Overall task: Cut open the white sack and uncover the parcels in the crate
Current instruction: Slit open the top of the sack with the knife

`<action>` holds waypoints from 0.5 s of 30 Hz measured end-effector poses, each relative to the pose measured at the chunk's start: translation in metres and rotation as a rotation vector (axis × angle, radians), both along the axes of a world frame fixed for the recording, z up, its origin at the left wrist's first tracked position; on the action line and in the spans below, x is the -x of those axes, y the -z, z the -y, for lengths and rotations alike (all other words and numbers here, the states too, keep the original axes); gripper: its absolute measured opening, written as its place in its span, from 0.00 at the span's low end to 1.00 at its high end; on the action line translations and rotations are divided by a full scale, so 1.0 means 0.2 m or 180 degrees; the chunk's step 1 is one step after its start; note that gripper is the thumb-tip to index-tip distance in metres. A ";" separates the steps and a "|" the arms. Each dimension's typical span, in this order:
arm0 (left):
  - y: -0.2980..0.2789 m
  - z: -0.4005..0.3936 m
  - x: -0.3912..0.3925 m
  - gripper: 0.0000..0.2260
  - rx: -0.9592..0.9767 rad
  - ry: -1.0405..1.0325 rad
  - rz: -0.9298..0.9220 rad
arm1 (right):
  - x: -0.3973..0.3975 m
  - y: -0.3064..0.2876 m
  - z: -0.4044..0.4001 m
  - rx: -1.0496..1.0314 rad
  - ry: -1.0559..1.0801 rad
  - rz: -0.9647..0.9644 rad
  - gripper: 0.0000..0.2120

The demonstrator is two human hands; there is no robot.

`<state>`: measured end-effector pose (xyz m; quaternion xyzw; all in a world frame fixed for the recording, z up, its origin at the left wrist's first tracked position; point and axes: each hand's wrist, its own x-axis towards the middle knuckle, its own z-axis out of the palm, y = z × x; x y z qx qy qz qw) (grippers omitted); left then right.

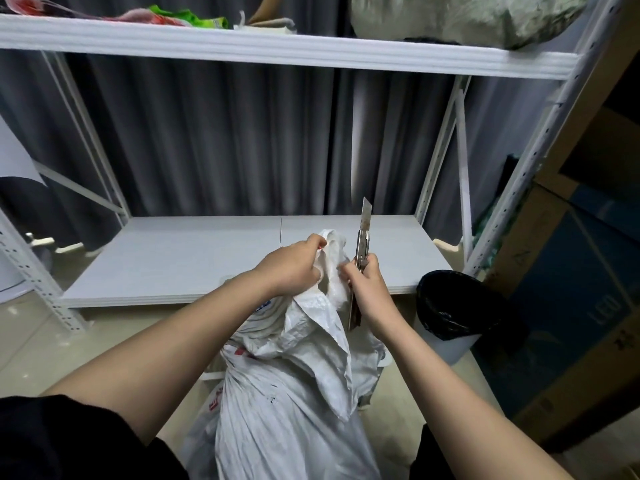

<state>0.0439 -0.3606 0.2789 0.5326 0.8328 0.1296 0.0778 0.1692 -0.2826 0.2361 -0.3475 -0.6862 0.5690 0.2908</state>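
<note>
- This is a storage room with a white metal rack [446, 161] in front of a dark grey curtain [225, 140]. Its low shelf [180, 258] is bare where we can see it.
- A bin with a black bag [453, 306] stands on the floor to the right, near some big cardboard boxes [571, 289].
- The white sack [294, 393] stands on the floor between the person's arms. Its top is bunched up and lifted high.
- The left hand [294, 265] is shut tight on the top of the sack and holds it up.
- The right hand [367, 289] is shut around a box knife [360, 265]. The blade points up and sits just beside the bunched top.
- The two hands are close together, with only the sack cloth between them.
- To do this well, I think the left hand should pull the cloth tight. The blade should cut away from the fingers, because they are very near it.
- A shallow cut looks safest, so the things inside do not get sliced.
- I cannot see the crate or any parcels. The sack covers them.
- I cannot tell if the sack is cut yet. The folds hide it.
- The red and blue print on the sack is too crumpled to read.
</note>
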 end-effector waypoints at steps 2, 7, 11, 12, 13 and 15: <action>0.00 0.00 -0.01 0.23 -0.0127 -0.0109 0.0446 | 0.00 -0.01 0.01 -0.0022 0.0038 0.0048 0.15; 0.01 0.00 -0.01 0.20 -0.0477 -0.0207 0.1558 | -0.01 0.02 0.02 -0.0388 0.0118 0.0229 0.11; 0.02 0.03 0.01 0.11 -0.0598 -0.0092 0.2271 | -0.03 0.04 0.04 -0.0534 0.0239 0.0259 0.11; 0.02 0.04 0.02 0.08 -0.0587 -0.0052 0.2399 | -0.03 0.04 0.04 -0.0481 0.0238 0.0270 0.10; 0.02 0.04 0.02 0.05 -0.0613 -0.0038 0.2539 | -0.03 0.05 0.04 -0.0398 0.0224 0.0249 0.09; 0.02 0.04 0.03 0.08 -0.0765 -0.0045 0.2648 | -0.04 0.04 0.02 -0.0196 0.0191 0.0158 0.04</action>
